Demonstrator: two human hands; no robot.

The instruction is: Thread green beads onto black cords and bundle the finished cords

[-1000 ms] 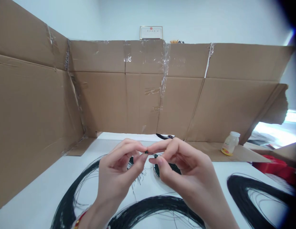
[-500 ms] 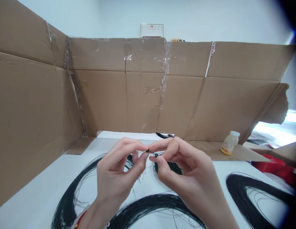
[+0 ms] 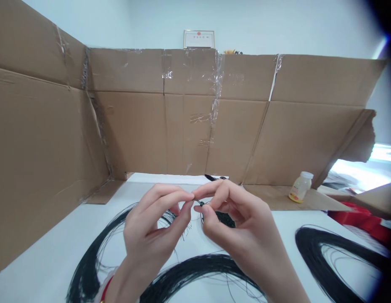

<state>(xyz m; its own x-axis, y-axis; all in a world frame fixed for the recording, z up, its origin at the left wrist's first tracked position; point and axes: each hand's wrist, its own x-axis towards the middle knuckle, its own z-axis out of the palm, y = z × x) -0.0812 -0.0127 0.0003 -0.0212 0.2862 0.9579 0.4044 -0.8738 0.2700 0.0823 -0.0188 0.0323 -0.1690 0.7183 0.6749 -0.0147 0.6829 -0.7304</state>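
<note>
Just above the white table (image 3: 271,248), my left hand (image 3: 157,227) pinches a thin dark strand between thumb and forefinger. My right hand (image 3: 236,227) touches it at the fingertips and pinches the same strand near a small dark green knot or bead (image 3: 202,203). The strand's fine detail is too small to make out. Partly hidden behind my right hand lies a round dish of dark green material (image 3: 225,219). A thick bundle of black strands (image 3: 195,269) curves below my hands, and another bundle (image 3: 91,252) lies to the left.
A third black bundle (image 3: 315,252) curves at the right. Tall cardboard walls (image 3: 138,130) stand at the back and left. A white-capped bottle (image 3: 300,188) sits on a cardboard flap at the back right, with red items (image 3: 356,216) beyond it.
My right hand has shifted slightly left, its thumb and forefinger closer to my left hand. The dark tip seen earlier at my left fingertips is now hidden between them.
</note>
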